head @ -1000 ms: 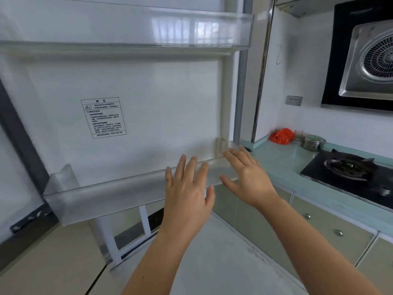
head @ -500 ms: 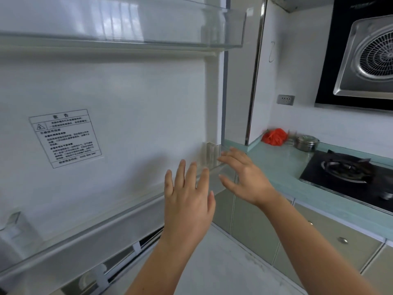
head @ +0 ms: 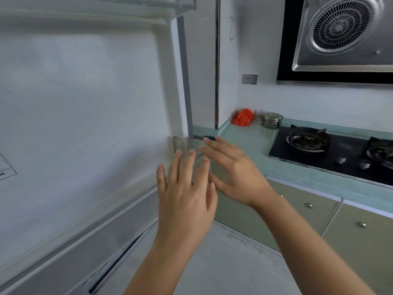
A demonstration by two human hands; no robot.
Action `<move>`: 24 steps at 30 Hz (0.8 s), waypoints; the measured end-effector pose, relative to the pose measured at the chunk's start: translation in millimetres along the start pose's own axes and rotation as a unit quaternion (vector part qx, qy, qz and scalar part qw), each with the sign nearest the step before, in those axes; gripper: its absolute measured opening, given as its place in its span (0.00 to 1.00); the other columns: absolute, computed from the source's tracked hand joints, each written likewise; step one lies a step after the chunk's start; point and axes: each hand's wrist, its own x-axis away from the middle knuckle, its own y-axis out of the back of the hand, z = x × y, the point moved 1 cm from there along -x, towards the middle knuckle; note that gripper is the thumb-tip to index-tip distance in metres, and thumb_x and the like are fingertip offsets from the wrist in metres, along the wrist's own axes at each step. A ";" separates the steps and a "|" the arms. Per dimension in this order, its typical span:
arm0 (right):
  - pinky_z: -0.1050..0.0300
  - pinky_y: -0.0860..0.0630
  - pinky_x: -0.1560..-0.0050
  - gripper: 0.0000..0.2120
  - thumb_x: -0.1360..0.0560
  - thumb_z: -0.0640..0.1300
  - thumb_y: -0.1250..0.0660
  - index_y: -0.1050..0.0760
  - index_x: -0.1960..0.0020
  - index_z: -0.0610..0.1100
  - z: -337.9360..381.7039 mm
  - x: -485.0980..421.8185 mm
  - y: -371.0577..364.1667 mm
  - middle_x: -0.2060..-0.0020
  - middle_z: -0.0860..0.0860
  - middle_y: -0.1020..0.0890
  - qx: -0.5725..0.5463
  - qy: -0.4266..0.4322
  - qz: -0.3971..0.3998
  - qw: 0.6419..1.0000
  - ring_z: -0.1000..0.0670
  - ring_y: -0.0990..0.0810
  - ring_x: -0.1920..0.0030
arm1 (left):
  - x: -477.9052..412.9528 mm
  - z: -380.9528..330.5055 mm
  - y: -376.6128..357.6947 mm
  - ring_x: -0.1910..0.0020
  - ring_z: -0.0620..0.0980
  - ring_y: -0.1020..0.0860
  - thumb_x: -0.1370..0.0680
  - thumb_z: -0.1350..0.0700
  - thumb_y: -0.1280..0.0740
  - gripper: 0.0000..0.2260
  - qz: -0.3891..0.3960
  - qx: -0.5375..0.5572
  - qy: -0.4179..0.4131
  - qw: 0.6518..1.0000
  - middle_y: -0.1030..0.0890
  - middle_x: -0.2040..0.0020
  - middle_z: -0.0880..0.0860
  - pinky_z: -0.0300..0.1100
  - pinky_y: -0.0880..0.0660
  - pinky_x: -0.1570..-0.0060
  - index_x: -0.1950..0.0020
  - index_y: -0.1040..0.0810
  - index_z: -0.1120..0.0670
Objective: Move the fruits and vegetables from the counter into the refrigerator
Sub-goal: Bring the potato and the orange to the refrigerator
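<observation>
The inside of the white refrigerator door (head: 85,107) fills the left half of the view, with a clear plastic door bin (head: 187,145) along its lower edge. My left hand (head: 187,196) is raised flat in front of that bin's right end, fingers apart, holding nothing. My right hand (head: 231,173) is just to its right, also spread and empty, fingertips close to the bin's corner. An orange-red plastic bag (head: 242,117) lies in the far corner of the pale green counter (head: 251,143). No loose fruit or vegetable shows.
A steel lidded pot (head: 272,120) stands next to the bag. A black gas hob (head: 331,150) takes up the counter on the right, with a range hood (head: 340,37) above. Beige cabinets (head: 319,222) run below; grey floor (head: 223,262) lies between them and the door.
The refrigerator door has swung across the view to the left and looms closer. Both hands stayed raised and spread near the lower bin's right end; the right hand is slightly blurred from motion.
</observation>
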 end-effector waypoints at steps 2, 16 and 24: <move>0.44 0.32 0.36 0.23 0.28 0.52 0.41 0.28 0.35 0.43 -10.4 13.7 13.5 0.36 0.46 0.26 0.034 -0.029 -0.030 0.999 0.43 0.31 0.33 | -3.7 -12.0 -8.4 0.37 0.61 0.28 0.28 0.53 0.40 0.17 -0.004 0.031 -0.017 0.999 0.23 0.39 0.58 0.62 0.35 0.39 0.42 0.24 0.56; 0.44 0.26 0.45 0.18 0.27 0.48 0.41 0.23 0.43 0.41 -83.2 228.9 200.9 0.46 0.46 0.19 0.309 -0.306 -0.146 0.888 0.43 0.24 0.42 | -20.7 -269.0 -77.6 0.40 0.59 0.25 0.28 0.53 0.40 0.16 0.043 0.301 -0.239 0.922 0.21 0.42 0.57 0.61 0.31 0.43 0.43 0.24 0.57; 0.45 0.26 0.45 0.19 0.27 0.50 0.42 0.22 0.43 0.42 -88.9 403.4 357.3 0.46 0.47 0.19 0.427 -0.437 -0.166 0.774 0.42 0.23 0.43 | 28.0 -512.6 -52.1 0.41 0.57 0.24 0.28 0.51 0.42 0.18 0.109 0.413 -0.339 0.838 0.21 0.42 0.56 0.60 0.30 0.43 0.43 0.22 0.57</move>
